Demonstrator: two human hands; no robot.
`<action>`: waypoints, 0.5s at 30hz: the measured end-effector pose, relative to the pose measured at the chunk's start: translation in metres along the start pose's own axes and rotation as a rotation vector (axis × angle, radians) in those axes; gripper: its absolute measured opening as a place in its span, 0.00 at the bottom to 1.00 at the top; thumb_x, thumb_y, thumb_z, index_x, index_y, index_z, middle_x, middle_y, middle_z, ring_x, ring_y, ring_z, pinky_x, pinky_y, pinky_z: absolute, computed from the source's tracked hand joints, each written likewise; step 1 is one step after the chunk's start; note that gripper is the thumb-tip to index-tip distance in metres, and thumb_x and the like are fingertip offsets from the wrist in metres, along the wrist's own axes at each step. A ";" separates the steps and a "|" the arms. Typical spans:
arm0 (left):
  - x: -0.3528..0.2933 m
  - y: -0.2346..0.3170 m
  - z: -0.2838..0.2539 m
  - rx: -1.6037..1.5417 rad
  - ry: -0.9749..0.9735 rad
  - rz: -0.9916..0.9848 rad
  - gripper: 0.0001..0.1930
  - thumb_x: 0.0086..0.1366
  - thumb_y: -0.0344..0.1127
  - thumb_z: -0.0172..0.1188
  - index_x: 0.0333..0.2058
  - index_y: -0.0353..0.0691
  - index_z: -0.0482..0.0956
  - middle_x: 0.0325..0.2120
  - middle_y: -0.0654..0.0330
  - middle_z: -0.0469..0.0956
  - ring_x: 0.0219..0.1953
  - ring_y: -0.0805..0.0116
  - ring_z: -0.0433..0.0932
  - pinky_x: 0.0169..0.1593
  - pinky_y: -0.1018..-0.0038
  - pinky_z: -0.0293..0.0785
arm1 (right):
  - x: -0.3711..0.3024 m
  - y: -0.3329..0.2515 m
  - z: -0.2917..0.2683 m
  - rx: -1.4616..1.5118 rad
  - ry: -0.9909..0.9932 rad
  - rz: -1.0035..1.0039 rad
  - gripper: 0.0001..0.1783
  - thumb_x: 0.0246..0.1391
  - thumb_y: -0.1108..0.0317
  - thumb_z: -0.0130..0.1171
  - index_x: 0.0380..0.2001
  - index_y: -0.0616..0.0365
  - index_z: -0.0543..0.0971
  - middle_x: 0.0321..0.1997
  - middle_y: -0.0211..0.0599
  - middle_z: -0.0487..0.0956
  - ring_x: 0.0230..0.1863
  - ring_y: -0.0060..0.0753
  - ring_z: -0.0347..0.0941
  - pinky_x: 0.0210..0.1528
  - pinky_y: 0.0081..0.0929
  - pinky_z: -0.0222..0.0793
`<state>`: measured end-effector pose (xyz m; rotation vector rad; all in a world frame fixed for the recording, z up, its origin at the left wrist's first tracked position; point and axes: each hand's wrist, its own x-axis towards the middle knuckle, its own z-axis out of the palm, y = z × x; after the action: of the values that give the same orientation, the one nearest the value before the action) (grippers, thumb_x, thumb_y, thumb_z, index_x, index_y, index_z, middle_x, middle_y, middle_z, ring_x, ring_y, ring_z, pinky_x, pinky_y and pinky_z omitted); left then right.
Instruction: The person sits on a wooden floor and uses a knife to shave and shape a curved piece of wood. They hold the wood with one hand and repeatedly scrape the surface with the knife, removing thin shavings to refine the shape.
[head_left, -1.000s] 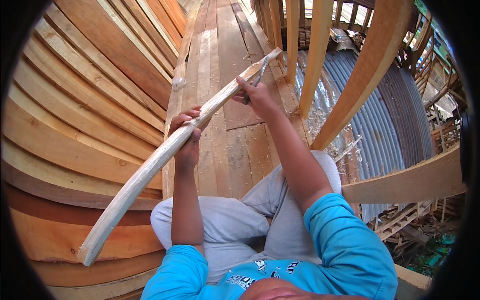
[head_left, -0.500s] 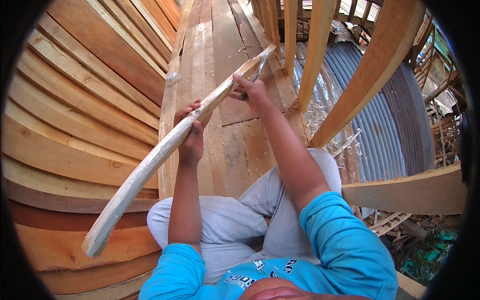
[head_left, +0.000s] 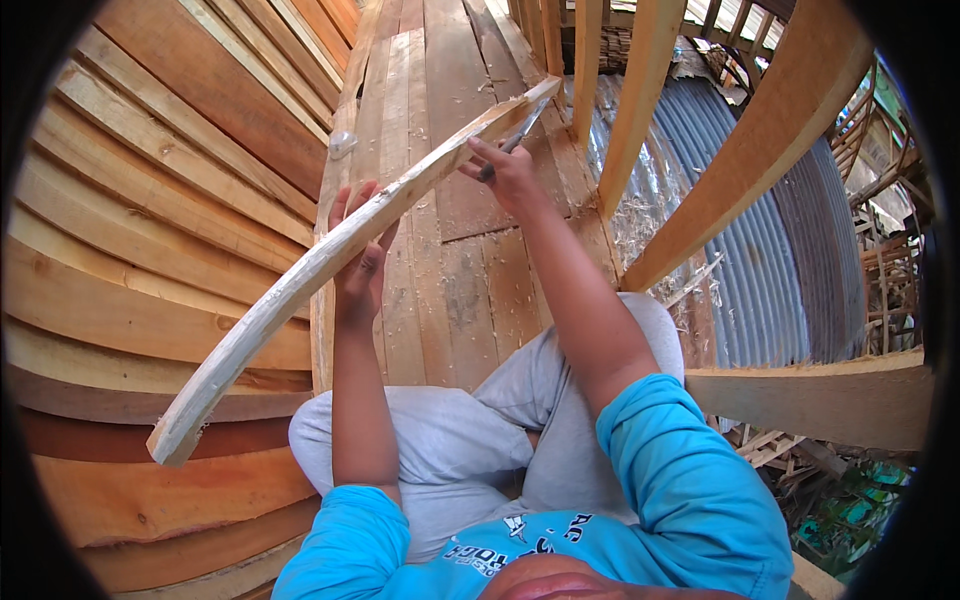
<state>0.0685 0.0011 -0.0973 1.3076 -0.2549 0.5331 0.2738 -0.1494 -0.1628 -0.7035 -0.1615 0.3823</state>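
Observation:
A long, pale wooden pole (head_left: 280, 300) with a whittled surface lies slantwise in front of me, its near end at the lower left and its far end at the upper right. My left hand (head_left: 360, 278) cradles it near the middle, the thumb on the near side and the loosely stretched fingers behind. Farther along, my right hand (head_left: 512, 178) is closed around the dark handle of a knife (head_left: 529, 122). The blade points toward the pole's far end and lies against or close beside it. Fingers of that hand are next to the pole's underside.
Stacked wooden boards (head_left: 170, 250) line the left side. Wood shavings lie scattered on the plank floor (head_left: 460, 300), with a small clear plastic item (head_left: 342, 143) near the boards. Wooden posts (head_left: 750, 150) stand at the right; beyond them is corrugated metal sheeting (head_left: 730, 230).
The pole has shifted up and slightly, its near end rising to the left. My left hand has moved left with its fingers loosened. The right hand keeps the knife and has barely moved.

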 end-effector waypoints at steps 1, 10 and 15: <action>-0.004 0.002 -0.005 0.011 0.025 0.076 0.43 0.59 0.48 0.66 0.67 0.48 0.51 0.64 0.54 0.59 0.68 0.59 0.55 0.69 0.51 0.55 | 0.004 0.002 -0.003 -0.003 0.040 -0.002 0.28 0.50 0.74 0.67 0.49 0.70 0.64 0.45 0.46 0.71 0.44 0.40 0.76 0.46 0.42 0.82; -0.007 0.032 0.006 -0.430 0.293 0.306 0.18 0.59 0.39 0.63 0.49 0.53 0.75 0.42 0.65 0.76 0.64 0.59 0.63 0.67 0.44 0.58 | 0.007 0.003 -0.004 -0.067 -0.043 0.042 0.20 0.54 0.71 0.64 0.40 0.63 0.62 0.39 0.39 0.69 0.40 0.40 0.77 0.43 0.39 0.82; 0.000 0.031 0.010 -0.279 0.332 0.356 0.06 0.59 0.33 0.60 0.32 0.49 0.72 0.29 0.68 0.70 0.47 0.68 0.72 0.67 0.41 0.55 | -0.029 -0.036 0.037 -0.380 0.246 0.344 0.14 0.64 0.61 0.51 0.44 0.61 0.66 0.34 0.36 0.73 0.39 0.36 0.77 0.40 0.34 0.80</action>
<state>0.0536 -0.0031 -0.0682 0.8884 -0.2753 0.9700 0.2478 -0.1635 -0.1123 -1.1522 0.1272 0.5976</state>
